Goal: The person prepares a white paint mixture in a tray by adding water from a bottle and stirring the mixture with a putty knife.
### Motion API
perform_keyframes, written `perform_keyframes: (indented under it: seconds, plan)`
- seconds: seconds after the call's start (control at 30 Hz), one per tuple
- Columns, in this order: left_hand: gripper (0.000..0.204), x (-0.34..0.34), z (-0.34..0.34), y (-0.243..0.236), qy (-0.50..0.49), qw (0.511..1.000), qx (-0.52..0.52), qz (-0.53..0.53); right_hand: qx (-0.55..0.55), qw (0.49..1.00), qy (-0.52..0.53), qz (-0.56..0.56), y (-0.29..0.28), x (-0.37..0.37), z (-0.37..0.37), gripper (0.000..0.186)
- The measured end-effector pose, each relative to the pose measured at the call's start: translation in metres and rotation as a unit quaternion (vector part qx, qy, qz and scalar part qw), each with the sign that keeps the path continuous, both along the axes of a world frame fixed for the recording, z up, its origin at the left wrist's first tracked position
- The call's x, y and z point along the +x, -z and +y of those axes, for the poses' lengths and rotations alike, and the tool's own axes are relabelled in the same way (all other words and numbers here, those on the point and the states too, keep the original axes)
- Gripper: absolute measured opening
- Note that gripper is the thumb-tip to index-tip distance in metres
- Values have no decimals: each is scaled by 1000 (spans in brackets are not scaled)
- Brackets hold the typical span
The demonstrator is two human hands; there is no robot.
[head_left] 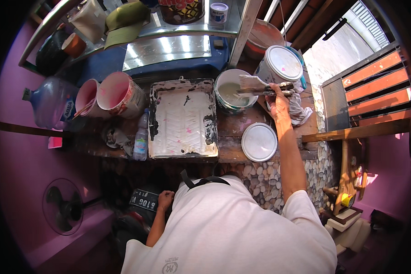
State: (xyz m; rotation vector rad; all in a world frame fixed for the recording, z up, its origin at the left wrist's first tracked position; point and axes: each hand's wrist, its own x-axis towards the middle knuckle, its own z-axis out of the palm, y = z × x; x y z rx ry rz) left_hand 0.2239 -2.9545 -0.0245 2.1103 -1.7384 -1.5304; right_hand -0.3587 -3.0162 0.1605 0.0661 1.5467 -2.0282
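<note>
Two paintbrushes (252, 83) sit gripped in the fingers of the right hand (279, 106), their bristles over the white bucket (223, 82) on the far side of the table (230, 136). Left of the bucket is a paint-crusted tray (182, 119); a round white lid (259, 142) lies nearer and to the right. The left hand (165, 200) hangs at the near left, fingers curled; I cannot tell whether they hold anything.

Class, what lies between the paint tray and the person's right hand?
The head view shows an open bucket of cloudy liquid, the gripped paintbrushes reaching over it.
</note>
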Motion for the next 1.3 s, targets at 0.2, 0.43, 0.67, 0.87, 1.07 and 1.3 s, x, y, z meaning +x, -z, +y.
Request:
perform_keyframes:
  seconds: [0.2, 0.43, 0.67, 0.87, 1.07, 1.3]
  plan:
    - [24, 10, -1, 16, -11, 1000, 13, 20, -57, 997, 7, -59, 16, -1, 13, 21]
    - [26, 18, -2, 30, -45, 998, 19, 41, -59, 996, 33, -58, 14, 4, 13, 28]
    - [29, 32, 0, 39, -44, 998, 22, 32, 43, 994, -56, 87, 1, 28, -6, 26]
    - [28, 26, 16, 33, -75, 996, 16, 41, 62, 952, -143, 262, 11, 24, -42, 21]
    - [31, 37, 49, 29, -6, 998, -40, -54, 161, 894, -170, 383, 34, 19, -70, 23]
    - [32, 40, 51, 24, -69, 994, 47, -70, 281, 841, -146, 438, 38, 20, -80, 35]
